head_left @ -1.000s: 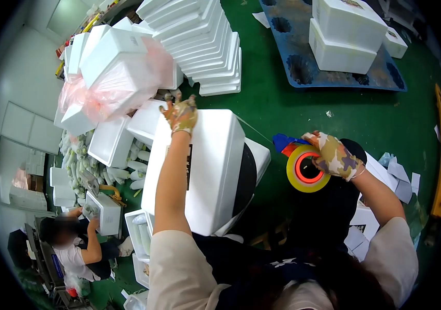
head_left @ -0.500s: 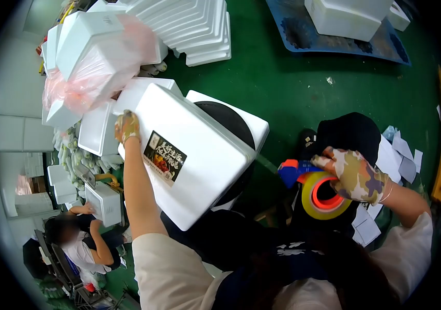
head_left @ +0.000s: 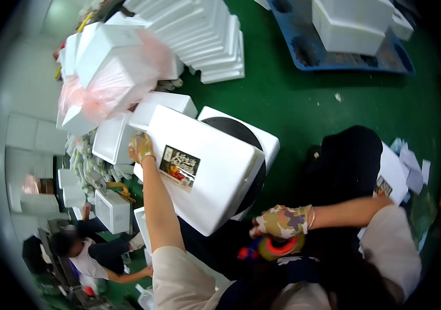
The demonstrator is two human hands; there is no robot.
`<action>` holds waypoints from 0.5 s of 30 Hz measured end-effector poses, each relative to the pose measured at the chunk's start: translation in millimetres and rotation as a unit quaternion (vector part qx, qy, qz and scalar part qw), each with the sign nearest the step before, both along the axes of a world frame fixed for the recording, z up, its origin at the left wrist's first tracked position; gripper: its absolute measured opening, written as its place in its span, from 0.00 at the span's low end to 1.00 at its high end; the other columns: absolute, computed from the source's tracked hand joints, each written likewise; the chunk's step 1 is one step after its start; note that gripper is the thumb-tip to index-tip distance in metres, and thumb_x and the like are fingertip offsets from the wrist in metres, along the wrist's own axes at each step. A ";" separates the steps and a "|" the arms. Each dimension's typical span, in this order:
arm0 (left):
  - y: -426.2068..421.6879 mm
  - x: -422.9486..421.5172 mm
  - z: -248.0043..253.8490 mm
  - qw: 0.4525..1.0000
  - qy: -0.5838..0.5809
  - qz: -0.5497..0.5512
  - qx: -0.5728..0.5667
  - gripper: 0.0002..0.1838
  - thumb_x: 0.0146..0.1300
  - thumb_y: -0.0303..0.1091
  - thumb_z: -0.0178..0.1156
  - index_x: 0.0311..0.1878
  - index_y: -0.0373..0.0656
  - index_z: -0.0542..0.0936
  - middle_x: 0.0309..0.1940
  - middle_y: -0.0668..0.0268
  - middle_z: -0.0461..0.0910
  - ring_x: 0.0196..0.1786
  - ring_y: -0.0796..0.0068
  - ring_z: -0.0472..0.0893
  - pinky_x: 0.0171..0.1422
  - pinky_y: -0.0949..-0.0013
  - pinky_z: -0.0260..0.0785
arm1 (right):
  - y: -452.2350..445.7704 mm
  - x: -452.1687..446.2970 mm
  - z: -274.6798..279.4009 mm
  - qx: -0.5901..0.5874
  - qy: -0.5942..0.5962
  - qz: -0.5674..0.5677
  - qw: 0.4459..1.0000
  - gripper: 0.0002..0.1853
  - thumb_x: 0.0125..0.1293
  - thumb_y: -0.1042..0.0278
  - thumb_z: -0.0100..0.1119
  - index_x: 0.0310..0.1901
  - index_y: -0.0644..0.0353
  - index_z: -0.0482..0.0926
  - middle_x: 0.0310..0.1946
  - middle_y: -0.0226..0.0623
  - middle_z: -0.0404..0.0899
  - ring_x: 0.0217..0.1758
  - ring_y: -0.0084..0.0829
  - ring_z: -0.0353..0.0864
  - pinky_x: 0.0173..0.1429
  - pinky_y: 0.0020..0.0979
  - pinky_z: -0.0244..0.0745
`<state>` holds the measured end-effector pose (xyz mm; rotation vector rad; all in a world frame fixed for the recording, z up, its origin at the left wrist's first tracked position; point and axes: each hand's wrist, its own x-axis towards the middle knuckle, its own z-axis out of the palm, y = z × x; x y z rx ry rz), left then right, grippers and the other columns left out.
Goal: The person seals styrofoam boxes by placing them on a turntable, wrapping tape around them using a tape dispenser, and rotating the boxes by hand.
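The left hand (head_left: 141, 147), in a camouflage glove, clamps the far-left edge of a smooth white foam box (head_left: 199, 170) (glossy label (head_left: 179, 166) on top), which sits on a round black turntable (head_left: 236, 135). The right hand (head_left: 284, 221) grips a blue-and-red tape dispenser (head_left: 277, 248) near the lap.

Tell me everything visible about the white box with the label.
The white box looks like foam, smooth with rounded corners. Its upward face bears a dark label with pale lettering and a colorful picture. It rests at an angle over a round black disc, one corner toward the wearer. The gloved left hand touches its left end. Whether it is taped is unclear.
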<state>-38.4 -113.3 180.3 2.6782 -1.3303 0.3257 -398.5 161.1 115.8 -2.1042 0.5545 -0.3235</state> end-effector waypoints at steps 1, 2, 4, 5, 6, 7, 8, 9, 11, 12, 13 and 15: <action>2.0 5.0 -1.0 1.000 0.019 -0.013 -0.007 0.25 0.64 0.55 0.50 0.43 0.45 0.85 0.46 0.52 0.83 0.52 0.52 0.81 0.59 0.53 0.71 | -6.2 -5.6 43.0 -0.048 -0.038 -0.029 0.998 0.18 0.53 0.65 0.61 0.48 0.48 0.75 0.38 0.39 0.75 0.40 0.38 0.80 0.37 0.36 0.76; 3.2 11.7 -2.9 0.999 0.038 -0.024 -0.013 0.25 0.64 0.55 0.50 0.44 0.44 0.85 0.45 0.50 0.83 0.53 0.50 0.80 0.60 0.53 0.70 | -24.5 -18.9 73.6 -0.020 -0.016 -0.094 0.995 0.23 0.48 0.70 0.63 0.49 0.50 0.76 0.37 0.43 0.75 0.43 0.44 0.79 0.43 0.39 0.76; 9.0 8.0 3.8 0.992 0.107 -0.029 -0.067 0.28 0.65 0.57 0.48 0.45 0.42 0.85 0.47 0.47 0.82 0.53 0.46 0.79 0.61 0.52 0.69 | -56.6 -53.7 94.5 -0.028 -0.050 -0.169 0.984 0.27 0.43 0.71 0.66 0.51 0.53 0.76 0.40 0.45 0.75 0.45 0.48 0.78 0.48 0.41 0.75; 18.7 -0.4 23.7 0.983 0.172 -0.031 -0.057 0.28 0.67 0.56 0.48 0.50 0.39 0.82 0.51 0.46 0.80 0.55 0.45 0.78 0.63 0.53 0.68 | -73.4 -72.2 108.6 -0.048 -0.031 -0.207 0.977 0.27 0.42 0.71 0.67 0.50 0.54 0.76 0.41 0.46 0.75 0.46 0.49 0.78 0.49 0.40 0.75; 28.7 7.1 24.3 0.980 0.184 -0.018 -0.073 0.28 0.67 0.56 0.48 0.50 0.39 0.82 0.51 0.46 0.80 0.55 0.45 0.78 0.63 0.53 0.68 | -89.9 -85.8 124.0 -0.067 -0.012 -0.244 0.967 0.28 0.41 0.72 0.68 0.50 0.55 0.77 0.42 0.46 0.75 0.46 0.50 0.77 0.50 0.40 0.75; 43.7 17.1 20.7 0.963 0.196 -0.089 -0.162 0.25 0.68 0.50 0.50 0.53 0.38 0.80 0.52 0.47 0.79 0.57 0.47 0.77 0.64 0.55 0.67 | -109.1 -92.7 140.7 -0.130 0.004 -0.264 0.956 0.28 0.40 0.75 0.67 0.49 0.57 0.77 0.43 0.46 0.75 0.46 0.51 0.77 0.51 0.40 0.74; 63.8 28.1 14.1 0.935 0.199 -0.157 -0.248 0.22 0.69 0.45 0.51 0.56 0.37 0.77 0.54 0.48 0.78 0.58 0.50 0.77 0.64 0.56 0.67 | -129.0 -94.7 155.4 -0.191 0.017 -0.281 0.940 0.28 0.39 0.78 0.67 0.49 0.58 0.77 0.43 0.46 0.75 0.47 0.52 0.77 0.51 0.41 0.74; 96.0 42.0 2.6 0.901 0.257 -0.177 -0.300 0.20 0.70 0.38 0.52 0.60 0.37 0.74 0.57 0.49 0.76 0.60 0.53 0.76 0.64 0.59 0.67 | -151.0 -90.5 165.5 -0.226 0.020 -0.274 0.935 0.29 0.38 0.81 0.66 0.49 0.59 0.77 0.44 0.46 0.75 0.48 0.52 0.77 0.52 0.41 0.74; 186.2 33.6 7.6 0.862 0.347 -0.178 -0.325 0.21 0.69 0.26 0.53 0.64 0.35 0.67 0.61 0.52 0.72 0.61 0.61 0.74 0.64 0.64 0.67 | -198.8 -68.6 178.2 -0.296 -0.004 -0.244 0.923 0.31 0.37 0.86 0.63 0.50 0.60 0.76 0.45 0.46 0.75 0.49 0.54 0.76 0.54 0.41 0.74; 234.9 40.4 -24.6 0.817 0.405 -0.202 -0.357 0.21 0.68 0.25 0.52 0.64 0.35 0.66 0.59 0.54 0.72 0.59 0.61 0.74 0.65 0.63 0.66 | -221.4 -51.6 182.0 -0.330 -0.031 -0.219 0.917 0.31 0.37 0.88 0.62 0.50 0.60 0.76 0.46 0.46 0.75 0.50 0.54 0.76 0.54 0.41 0.74; 282.2 9.7 -27.0 0.896 0.296 -0.160 -0.290 0.21 0.64 0.21 0.51 0.62 0.35 0.68 0.54 0.54 0.73 0.57 0.61 0.75 0.65 0.62 0.66 | -242.0 -33.9 185.9 -0.327 -0.054 -0.178 0.926 0.32 0.37 0.87 0.62 0.51 0.60 0.76 0.46 0.47 0.74 0.51 0.54 0.76 0.54 0.41 0.75; 344.2 -52.5 -43.5 0.848 0.415 -0.182 -0.275 0.24 0.58 0.20 0.54 0.60 0.34 0.69 0.52 0.54 0.75 0.58 0.59 0.75 0.65 0.62 0.66 | -275.6 2.6 178.4 -0.363 -0.060 -0.123 0.922 0.32 0.40 0.86 0.62 0.53 0.59 0.75 0.48 0.45 0.73 0.53 0.51 0.76 0.57 0.41 0.74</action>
